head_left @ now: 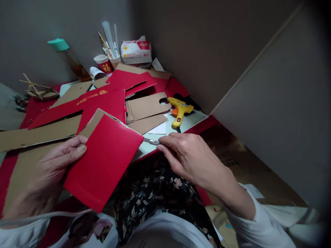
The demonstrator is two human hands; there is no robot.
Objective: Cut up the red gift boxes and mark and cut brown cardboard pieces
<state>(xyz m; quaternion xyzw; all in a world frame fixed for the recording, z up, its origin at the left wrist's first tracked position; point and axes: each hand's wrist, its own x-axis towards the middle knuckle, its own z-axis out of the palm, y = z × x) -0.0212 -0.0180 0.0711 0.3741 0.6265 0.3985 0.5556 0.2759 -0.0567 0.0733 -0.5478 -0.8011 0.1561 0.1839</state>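
My left hand point(66, 155) pinches the left edge of a red cardboard piece point(104, 160), thumb on top, and holds it tilted above the front of the table. A strip of bare brown board and a ragged cut edge show along its top. In my right hand point(187, 150) is a utility knife point(152, 141), held between thumb and fingers. Its blade points left and meets the right corner of the red piece; whether it is in the board I cannot tell. Most of the knife's handle is hidden by my fingers.
Red and brown cardboard pieces point(103, 103) cover much of the table. A yellow glue gun point(181, 111) lies at the right. Behind stand a teal-capped bottle point(71, 60), a red paper cup point(103, 63), a cup of sticks point(115, 61) and a tissue pack point(136, 51). Walls bound the back and right.
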